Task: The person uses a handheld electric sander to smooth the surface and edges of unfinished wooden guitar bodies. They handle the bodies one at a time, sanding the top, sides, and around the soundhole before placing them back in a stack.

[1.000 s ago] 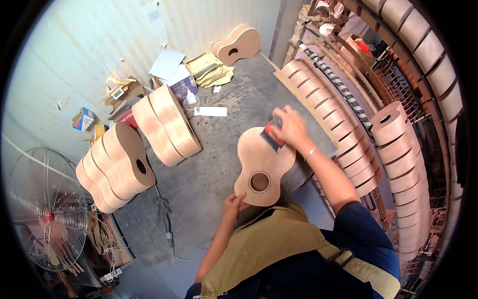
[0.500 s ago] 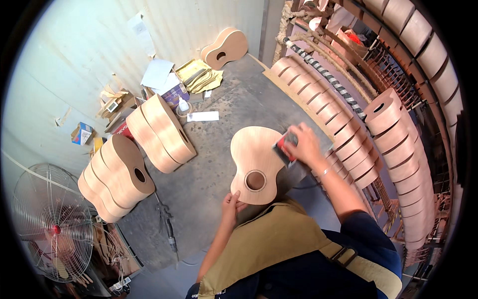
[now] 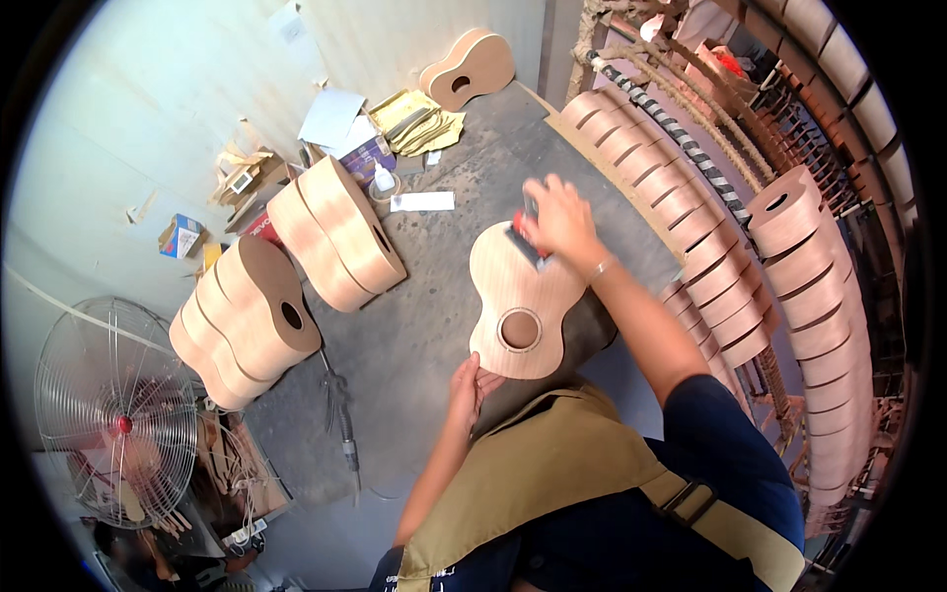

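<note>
Right hand (image 3: 564, 222) gripping red block (image 3: 521, 226) has shifted inward over far half of wooden guitar body (image 3: 508, 286), long axis near-to-far, left hand (image 3: 470, 383) pinching its near-left edge.

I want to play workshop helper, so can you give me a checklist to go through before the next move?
1. Left hand gripping the near edge of the guitar-shaped body: ok.
2. Right hand holding the red-and-dark block: ok.
3. Block at the body's far end, away from the sound hole: ok.
4. Corded tool apart from the body: ok.
5. Block's underside clean: cannot tell, hidden.
</note>
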Demonstrator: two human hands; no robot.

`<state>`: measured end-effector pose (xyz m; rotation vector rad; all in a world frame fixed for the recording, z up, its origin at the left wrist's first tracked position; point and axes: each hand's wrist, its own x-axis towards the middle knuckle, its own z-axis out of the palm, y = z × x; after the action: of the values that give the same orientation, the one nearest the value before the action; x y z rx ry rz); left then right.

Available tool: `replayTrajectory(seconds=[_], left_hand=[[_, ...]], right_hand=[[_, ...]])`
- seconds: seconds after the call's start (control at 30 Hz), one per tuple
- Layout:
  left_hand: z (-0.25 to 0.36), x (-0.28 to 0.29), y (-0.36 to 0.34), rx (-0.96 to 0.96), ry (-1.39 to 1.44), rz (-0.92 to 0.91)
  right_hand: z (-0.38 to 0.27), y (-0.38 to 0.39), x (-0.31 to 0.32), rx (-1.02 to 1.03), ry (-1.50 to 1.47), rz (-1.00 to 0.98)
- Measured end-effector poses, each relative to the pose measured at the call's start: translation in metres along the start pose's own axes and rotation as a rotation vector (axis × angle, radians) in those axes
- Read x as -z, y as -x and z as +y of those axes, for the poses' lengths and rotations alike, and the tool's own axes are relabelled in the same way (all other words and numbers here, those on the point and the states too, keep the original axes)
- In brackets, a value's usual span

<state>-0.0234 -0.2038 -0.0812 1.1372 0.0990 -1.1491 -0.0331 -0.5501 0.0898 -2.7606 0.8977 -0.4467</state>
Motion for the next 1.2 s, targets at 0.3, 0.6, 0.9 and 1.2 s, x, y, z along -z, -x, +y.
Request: replayTrajectory(seconds=[0.3, 0.6, 0.9, 1.2], left_hand=[[-0.009, 0.018, -0.005, -0.022, 0.091, -0.137], [-0.005, 0.016, -0.002, -0.022, 0.065, -0.094], [-0.030, 0.054, -0.021, 0.006, 0.086, -0.111], [-0.006, 0.016, -0.005, 0.036, 0.122, -0.091]], right_hand=[[-0.093, 0.079, -0.027, 0.274, -0.132, 0.055], [-0.141, 0.120, -0.019, 0.382, -0.227, -0.182], [-0.102, 0.206, 0.032, 0.395, -0.356, -0.322], [-0.035, 0.191, 0.058, 0.132, -0.273, -0.321]])
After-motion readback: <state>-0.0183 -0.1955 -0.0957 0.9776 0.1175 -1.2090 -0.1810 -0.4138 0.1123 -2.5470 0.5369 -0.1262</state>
